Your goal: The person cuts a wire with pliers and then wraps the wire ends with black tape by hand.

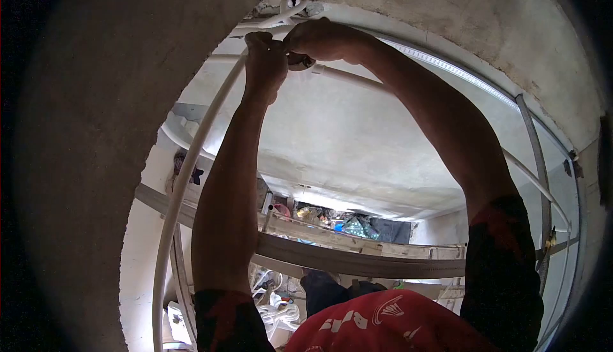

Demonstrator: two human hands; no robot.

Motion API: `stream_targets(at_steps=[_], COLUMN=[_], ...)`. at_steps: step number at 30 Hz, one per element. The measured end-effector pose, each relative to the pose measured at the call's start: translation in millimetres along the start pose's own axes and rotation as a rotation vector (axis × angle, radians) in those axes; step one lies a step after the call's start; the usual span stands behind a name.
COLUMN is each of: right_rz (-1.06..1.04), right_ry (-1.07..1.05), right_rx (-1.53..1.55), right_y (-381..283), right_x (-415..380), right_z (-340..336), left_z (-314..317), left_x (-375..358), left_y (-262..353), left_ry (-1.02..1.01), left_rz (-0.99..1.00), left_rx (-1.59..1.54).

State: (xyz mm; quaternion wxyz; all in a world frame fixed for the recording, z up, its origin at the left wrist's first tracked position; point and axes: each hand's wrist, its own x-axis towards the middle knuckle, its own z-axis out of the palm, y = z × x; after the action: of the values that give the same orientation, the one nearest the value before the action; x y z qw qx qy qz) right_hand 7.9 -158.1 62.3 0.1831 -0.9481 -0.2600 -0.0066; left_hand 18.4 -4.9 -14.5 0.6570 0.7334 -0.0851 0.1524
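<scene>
Red shirt [377, 320] at bottom, nearest camera. Two bare arms reach up to ceiling. Left hand [265, 65] curled tight around white pipe [191, 160], fingers closed. Right hand [322, 39] clenched over small round fitting [301, 63] where pipe ends meet; fingers pressed together. Second white pipe [357, 79] runs right from fitting along ceiling. Pipes thin, smooth, curved. Farther off: wooden beam [357, 262], cluttered room.

Your left hand [265, 65] and right hand [322, 38] meet overhead, gripping a white pipe [191, 160] that curves down below your left grip
</scene>
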Motion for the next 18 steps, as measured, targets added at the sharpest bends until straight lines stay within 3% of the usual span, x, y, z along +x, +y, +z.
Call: stream_targets(at_steps=[1, 3, 5, 6, 8, 11, 13, 16, 18], right_rz=[-0.121, 0.004, -0.117, -0.116, -0.323, -0.273, -0.238, -0.299, -0.441], right_ry=[0.051, 0.036, 0.254, 0.252, 0.518, 0.410, 0.383, 0.426, 0.469], right_rx=[-0.114, -0.111, -0.591, -0.588, -0.800, -0.845, -0.861, -0.767, -0.916], right_y=[-1, -3, -1, 3, 18, 26, 24, 16, 12], right_x=[-1, -4, -13, -17, -28, -49, -58, -72, -74], right_z=[-1, 1, 2, 1, -3, -10, -7, -1, 3], left_z=[1, 0, -2, -3, -2, -2, -1, 7, 12], left_x=[-1, -5, -4, -1, -8, -25, -26, -24, -22], left_y=[2, 6, 4, 2, 12, 33, 27, 19, 16], left_ry=[0.019, -0.020, -0.055, -0.044, -0.035, -0.201, -0.291, -0.249, -0.226], left_rz=[0.015, 0.010, 0.005, 0.083, 0.163, 0.070, 0.233, 0.270, 0.337], left_rx=[0.062, -0.018, -0.094, 0.031, 0.153, 0.194, 0.224, 0.210, 0.256])
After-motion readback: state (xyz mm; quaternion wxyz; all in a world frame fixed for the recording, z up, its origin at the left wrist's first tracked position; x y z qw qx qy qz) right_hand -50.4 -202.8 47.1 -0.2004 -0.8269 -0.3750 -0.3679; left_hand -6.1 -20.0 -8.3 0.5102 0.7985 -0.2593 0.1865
